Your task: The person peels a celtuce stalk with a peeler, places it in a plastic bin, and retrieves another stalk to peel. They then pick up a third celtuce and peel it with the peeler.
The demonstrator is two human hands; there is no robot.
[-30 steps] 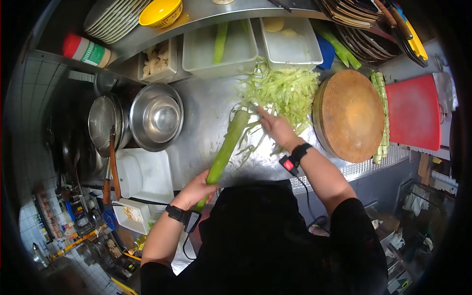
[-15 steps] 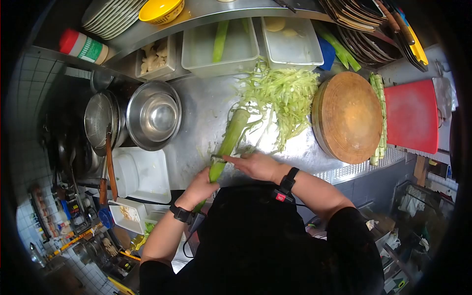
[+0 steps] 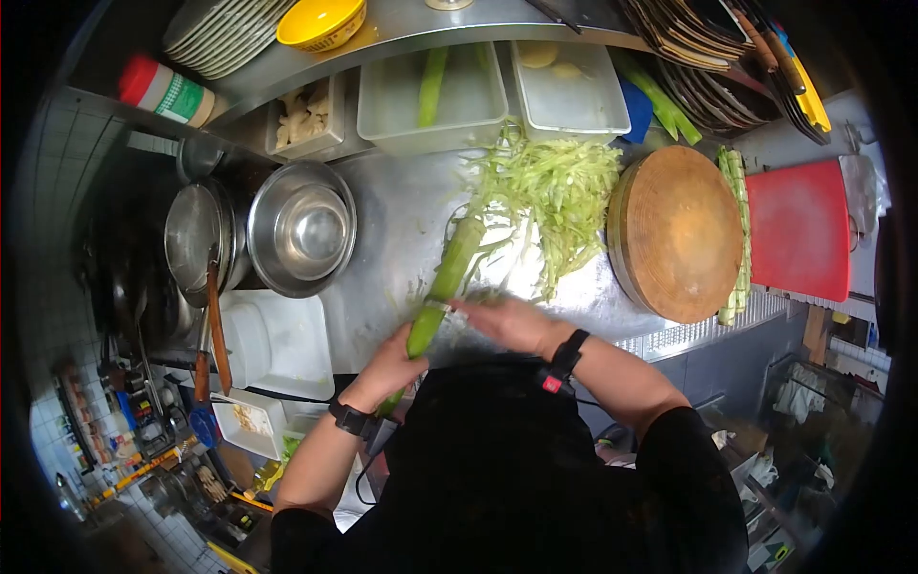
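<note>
A long green stalk slants across the steel counter, its far end beside a heap of pale green peelings. My left hand is wrapped round the stalk's near end. In my right hand, slightly blurred, is a small peeler that lies across the stalk just beyond my left hand. Thin shreds lie on the metal along both sides of the stalk.
Right of the peelings stands a round wooden chopping block, with a red board beyond it. Metal bowls and a white tub are at left. Plastic containers line the back under a shelf.
My right hand and the peeler have shifted slightly away from my left hand along the stalk. My left hand keeps its hold.
</note>
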